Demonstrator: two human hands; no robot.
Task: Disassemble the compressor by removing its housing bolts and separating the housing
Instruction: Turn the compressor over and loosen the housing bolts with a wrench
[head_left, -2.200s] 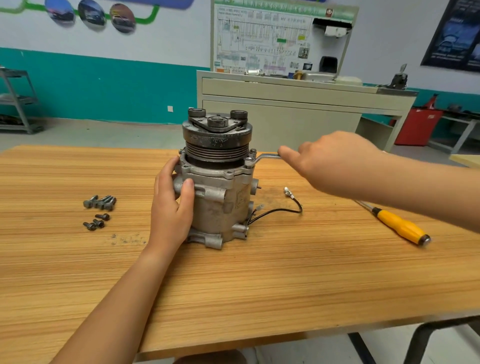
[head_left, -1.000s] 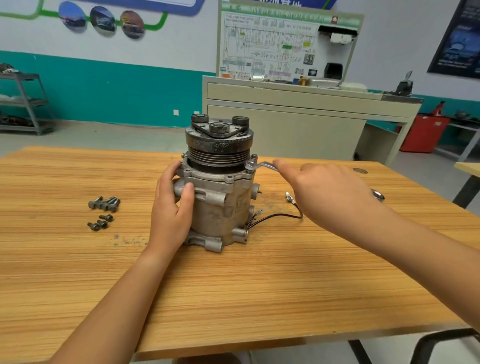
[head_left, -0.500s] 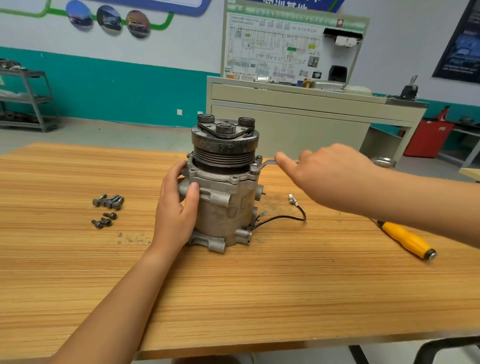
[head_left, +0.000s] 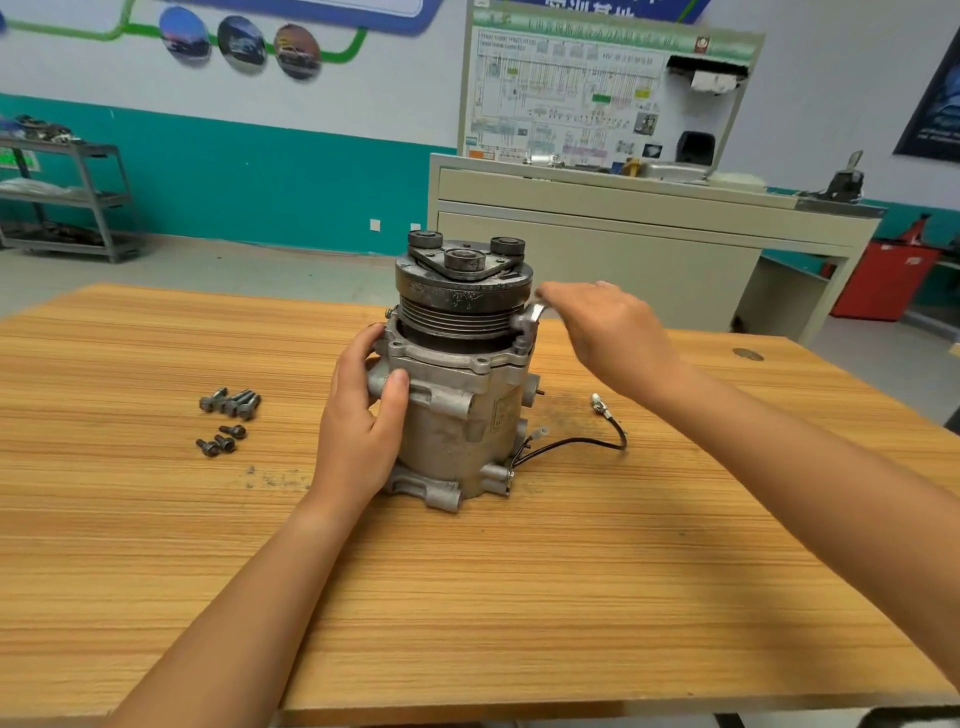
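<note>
Now the left hand (head_left: 358, 436) grips the upright compressor (head_left: 457, 415), the right hand (head_left: 613, 338) holds a wrench (head_left: 534, 314) at its flange, loose bolts (head_left: 244, 404) lie left, a black wire (head_left: 571, 442) right.

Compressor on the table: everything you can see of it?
The compressor stands upright on the wooden table. Grey cast-metal body, grimy, lugs at the base, flange near the top. Above sits a dark grooved pulley under a three-armed plate. A black wire trails from its right side onto the table. The left hand grips the body; the right hand holds a wrench set at the flange's right edge.
</note>
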